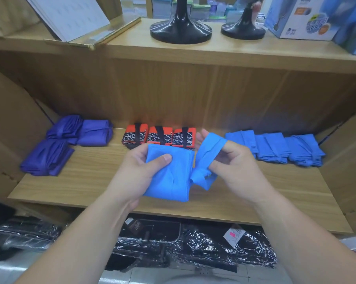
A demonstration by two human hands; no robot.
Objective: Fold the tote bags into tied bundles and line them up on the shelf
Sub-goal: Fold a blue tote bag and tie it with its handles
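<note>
Left hand [140,169] pinches folded blue tote bag [171,181]; right hand [237,167] fingers [234,149] grip its strap [210,150].

Both bare forearms reach forward side by side, the left hand [140,168] pinching the blue tote bag [173,181] with its thumb on top, the right hand [238,169] curling its fingers round the strap [211,148].

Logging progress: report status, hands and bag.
Left hand grips folded blue bag. Right hand holds looped strap. Three blue bundles lined on shelf; nothing in the way.
</note>
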